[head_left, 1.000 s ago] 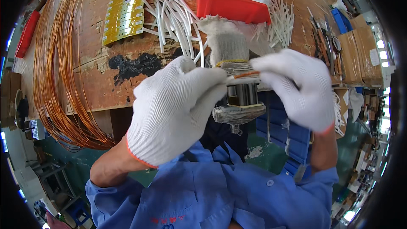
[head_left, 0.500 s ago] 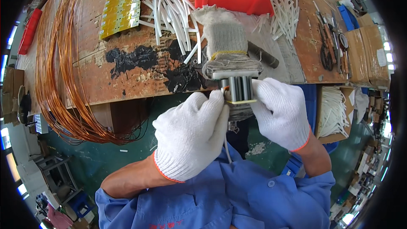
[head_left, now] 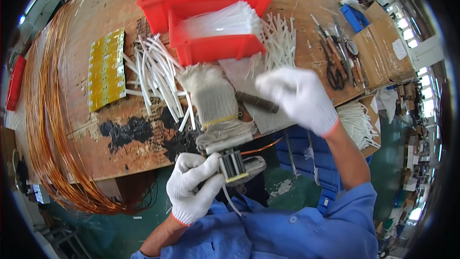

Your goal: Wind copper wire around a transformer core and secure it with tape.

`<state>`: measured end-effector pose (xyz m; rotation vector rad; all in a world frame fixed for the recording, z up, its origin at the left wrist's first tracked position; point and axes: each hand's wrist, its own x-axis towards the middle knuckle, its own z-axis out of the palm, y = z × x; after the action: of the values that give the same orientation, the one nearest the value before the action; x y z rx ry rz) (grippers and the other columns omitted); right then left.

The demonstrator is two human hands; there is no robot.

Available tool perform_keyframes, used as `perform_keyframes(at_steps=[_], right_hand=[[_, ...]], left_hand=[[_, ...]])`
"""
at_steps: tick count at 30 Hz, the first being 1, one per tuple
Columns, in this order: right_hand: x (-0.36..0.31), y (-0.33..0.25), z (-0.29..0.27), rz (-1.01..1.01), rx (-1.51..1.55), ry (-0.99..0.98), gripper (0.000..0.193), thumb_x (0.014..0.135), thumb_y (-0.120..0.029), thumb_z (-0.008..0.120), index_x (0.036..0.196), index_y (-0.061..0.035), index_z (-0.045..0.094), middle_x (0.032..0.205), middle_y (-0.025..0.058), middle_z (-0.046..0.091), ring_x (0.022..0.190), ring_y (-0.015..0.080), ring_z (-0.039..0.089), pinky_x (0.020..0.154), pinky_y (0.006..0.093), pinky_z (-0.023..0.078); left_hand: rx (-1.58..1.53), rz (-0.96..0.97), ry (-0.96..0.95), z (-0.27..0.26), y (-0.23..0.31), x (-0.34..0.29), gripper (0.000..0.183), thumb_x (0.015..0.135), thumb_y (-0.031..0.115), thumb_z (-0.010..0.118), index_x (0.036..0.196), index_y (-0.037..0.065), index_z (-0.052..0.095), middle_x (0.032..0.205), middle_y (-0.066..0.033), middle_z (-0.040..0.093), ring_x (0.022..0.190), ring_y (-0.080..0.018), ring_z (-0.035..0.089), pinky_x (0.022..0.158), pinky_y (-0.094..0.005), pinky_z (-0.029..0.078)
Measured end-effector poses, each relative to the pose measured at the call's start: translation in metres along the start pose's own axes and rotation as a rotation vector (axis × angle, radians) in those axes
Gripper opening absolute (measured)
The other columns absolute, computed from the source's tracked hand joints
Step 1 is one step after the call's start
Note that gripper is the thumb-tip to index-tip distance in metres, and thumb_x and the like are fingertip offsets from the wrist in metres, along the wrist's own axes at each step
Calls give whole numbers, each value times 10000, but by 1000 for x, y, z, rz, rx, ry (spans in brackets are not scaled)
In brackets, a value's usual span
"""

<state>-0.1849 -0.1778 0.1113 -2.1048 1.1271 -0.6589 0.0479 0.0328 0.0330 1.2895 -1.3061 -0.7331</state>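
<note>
My left hand [head_left: 194, 187], in a white knit glove, pinches the near-left side of a small bobbin-like block [head_left: 234, 163] with dark ribs, a white far end and a yellow near end. The block sits at the front of a cloth-wrapped holder [head_left: 211, 100] bound with a yellow band. A copper wire [head_left: 262, 149] runs out from it to the right, and a thin white tube [head_left: 231, 204] hangs below. Raised near a dark rod [head_left: 258, 102] is my gloved right hand [head_left: 299, 96], apart from the block; its fingertips are blurred.
Red bins [head_left: 218, 50] at the back hold white strips and wire pieces. White tubes [head_left: 155, 74] lie beside a yellow taped panel [head_left: 106, 69]. Copper wire coils [head_left: 57, 129] drape over the left edge. Scissors [head_left: 334, 74] and other tools lie right, near a cardboard box [head_left: 383, 52].
My right hand has let go of the block and moved away from it, up and right over the table. My left hand stays on the block. The view has shifted, showing more of the red bins.
</note>
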Motion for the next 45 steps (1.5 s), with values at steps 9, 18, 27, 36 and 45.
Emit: perform_keyframes(at_steps=[9, 18, 27, 36, 45], right_hand=[[95, 163, 4, 197, 130, 365, 288, 1009, -179, 775, 1223, 10, 814, 1134, 163, 846, 974, 223, 801, 869, 359, 623], [-16, 11, -67, 152, 223, 640, 208, 1089, -163, 737, 1176, 20, 786, 894, 61, 741, 682, 97, 675, 589, 276, 588], [-114, -110, -117, -291, 156, 14, 239, 979, -219, 851, 972, 13, 796, 792, 70, 712, 687, 159, 684, 608, 321, 545], [-73, -126, 7, -550, -448, -57, 154, 870, -226, 862, 949, -135, 765, 874, 38, 674, 844, 282, 708, 705, 410, 566], [-73, -115, 17, -619, -621, -96, 188, 841, -262, 874, 944, -141, 772, 874, 46, 681, 829, 262, 703, 684, 395, 567]], left_hand=[[-29, 7, 15, 6, 0, -2, 432, 842, -65, 867, 1261, 26, 821, 1049, -90, 719, 936, -212, 682, 824, -324, 553], [-78, 11, 73, 8, 7, -2, 393, 866, -39, 874, 1252, 12, 823, 1058, -93, 740, 977, -212, 707, 902, -335, 567], [-120, 15, 96, 15, 0, -4, 369, 935, 6, 827, 1303, -3, 810, 1132, -117, 740, 1069, -216, 726, 975, -329, 573], [-228, -7, 68, 20, -15, -12, 609, 874, 168, 943, 1435, 18, 756, 1233, -131, 725, 1131, -220, 707, 1019, -335, 564], [-190, 26, 43, 17, -14, -14, 640, 884, 204, 939, 1466, 31, 740, 1290, -137, 725, 1153, -208, 710, 1040, -331, 561]])
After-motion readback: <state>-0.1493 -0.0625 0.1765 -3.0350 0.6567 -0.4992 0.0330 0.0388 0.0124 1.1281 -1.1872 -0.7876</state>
